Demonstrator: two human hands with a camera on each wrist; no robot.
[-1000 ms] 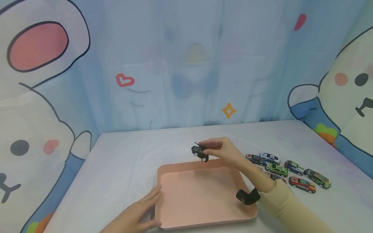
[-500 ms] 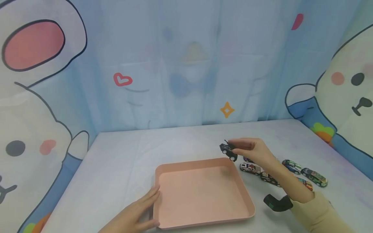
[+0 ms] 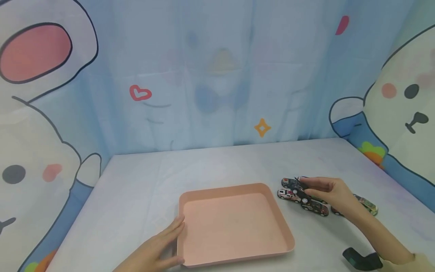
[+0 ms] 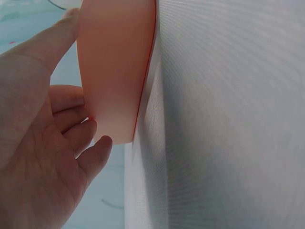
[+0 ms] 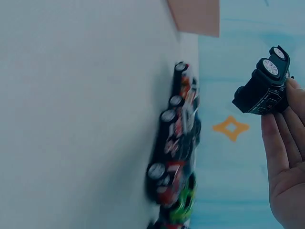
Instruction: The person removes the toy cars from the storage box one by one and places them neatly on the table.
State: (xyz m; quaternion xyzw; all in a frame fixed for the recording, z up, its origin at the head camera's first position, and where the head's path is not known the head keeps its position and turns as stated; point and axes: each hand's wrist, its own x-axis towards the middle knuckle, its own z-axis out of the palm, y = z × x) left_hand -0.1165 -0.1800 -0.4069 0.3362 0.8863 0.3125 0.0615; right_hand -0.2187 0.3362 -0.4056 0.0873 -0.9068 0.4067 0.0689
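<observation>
A black toy jeep (image 5: 267, 88) with white-rimmed wheels is pinched between the thumb and fingers of my right hand (image 3: 334, 192). In the head view it overlaps a cluster of toy cars, and the right wrist view shows it raised above them. The cars include a white one (image 3: 287, 195), a dark one (image 3: 316, 208) and a dark blue one (image 3: 288, 183). My left hand (image 3: 159, 243) touches the left side of a shallow pink tray (image 3: 234, 226), its fingers extended along the wall (image 4: 112, 71). The inside of the tray is bare.
A green-patterned toy car (image 3: 368, 206) lies farther right, partly behind my right hand. A white cloth (image 3: 142, 189) covers the table. Behind it hangs a blue cartoon curtain (image 3: 190, 83). A black wrist device (image 3: 361, 260) sticks out from my right forearm.
My right hand has carried the jeep from over the tray's far edge rightward and down to the car cluster. My left hand has stayed at the tray.
</observation>
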